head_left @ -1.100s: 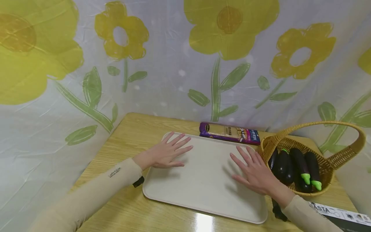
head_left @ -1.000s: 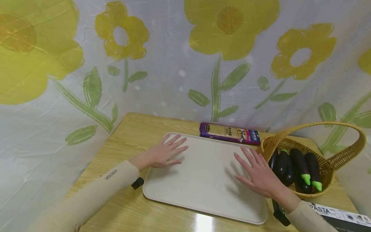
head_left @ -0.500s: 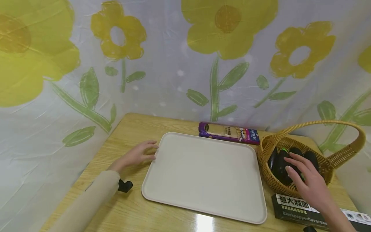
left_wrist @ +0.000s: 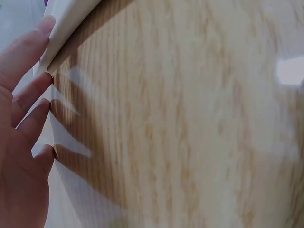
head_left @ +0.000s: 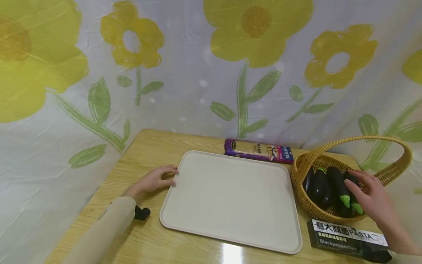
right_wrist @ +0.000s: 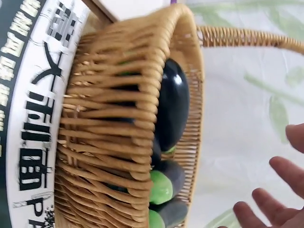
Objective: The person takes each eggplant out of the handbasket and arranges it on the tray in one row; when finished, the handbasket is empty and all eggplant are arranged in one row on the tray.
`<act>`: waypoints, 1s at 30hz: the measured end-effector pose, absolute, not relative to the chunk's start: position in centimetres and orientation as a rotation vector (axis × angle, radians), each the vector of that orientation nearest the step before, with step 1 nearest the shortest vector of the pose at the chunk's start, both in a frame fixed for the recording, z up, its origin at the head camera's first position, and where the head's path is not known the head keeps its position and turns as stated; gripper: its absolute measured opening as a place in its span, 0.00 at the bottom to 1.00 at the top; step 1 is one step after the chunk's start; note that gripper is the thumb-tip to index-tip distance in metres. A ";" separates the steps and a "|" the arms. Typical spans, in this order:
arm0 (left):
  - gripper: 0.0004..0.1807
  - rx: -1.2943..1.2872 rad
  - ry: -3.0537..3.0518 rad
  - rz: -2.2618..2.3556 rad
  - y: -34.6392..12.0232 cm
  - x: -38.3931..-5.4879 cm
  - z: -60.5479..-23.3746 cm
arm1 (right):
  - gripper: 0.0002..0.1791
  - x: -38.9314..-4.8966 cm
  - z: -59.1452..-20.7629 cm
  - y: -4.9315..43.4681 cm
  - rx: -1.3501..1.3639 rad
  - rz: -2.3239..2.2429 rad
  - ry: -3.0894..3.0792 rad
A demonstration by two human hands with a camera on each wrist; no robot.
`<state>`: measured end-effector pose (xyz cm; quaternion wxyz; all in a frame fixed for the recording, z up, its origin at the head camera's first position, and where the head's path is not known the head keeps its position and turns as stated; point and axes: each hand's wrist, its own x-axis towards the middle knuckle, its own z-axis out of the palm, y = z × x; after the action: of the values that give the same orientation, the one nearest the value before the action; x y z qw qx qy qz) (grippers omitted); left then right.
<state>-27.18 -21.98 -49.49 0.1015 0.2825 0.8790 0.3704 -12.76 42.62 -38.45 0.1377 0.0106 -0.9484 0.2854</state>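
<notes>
My left hand [head_left: 155, 181] is at the left edge of a cream rectangular tray [head_left: 230, 205]. In the left wrist view its thumb [left_wrist: 29, 50] meets the tray's rim, while the other fingers stay loosely bent above the wood. Over the right side of a wicker basket [head_left: 310, 209] hovers my right hand [head_left: 377, 200], fingers spread and holding nothing. Several dark eggplants [head_left: 319, 189] with bright green caps lie in the basket; the hand partly covers the rightmost one. From the right wrist view, the fingers [right_wrist: 273, 209] are apart from the eggplants [right_wrist: 173, 107].
A purple pasta packet [head_left: 258, 151] lies behind the tray. In front of the basket lies a black-and-white pasta box [head_left: 336, 234], partly behind my right wrist. The basket's tall handle [head_left: 359, 138] arches over it. A flowered curtain [head_left: 184, 91] hangs behind the wooden table [head_left: 158, 146].
Both hands have left their place above the tray. The left went left to the tray's edge; the right went right over the basket, continuing further right in the last half second.
</notes>
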 end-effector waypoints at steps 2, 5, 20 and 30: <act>0.26 0.836 2.591 1.097 -22.1 -27.3 -49.6 | 0.29 -13.1 -38.5 43.0 -0.003 0.848 -2.783; 0.27 0.833 2.579 1.104 -22.3 -27.4 -49.7 | 0.33 -13.6 -38.5 43.5 -0.068 0.874 -2.851; 0.27 0.840 2.564 1.095 -22.3 -27.4 -49.6 | 0.37 -16.3 -39.0 44.9 -0.068 0.790 -3.003; 0.26 0.832 2.575 1.087 -22.2 -27.4 -49.4 | 0.39 -17.4 -39.3 44.9 -0.055 0.714 -3.115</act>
<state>-27.41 -22.24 -49.43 0.1127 0.2836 0.8774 0.3703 -17.45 44.89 -39.30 -0.0271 -0.0171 -0.9742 0.2232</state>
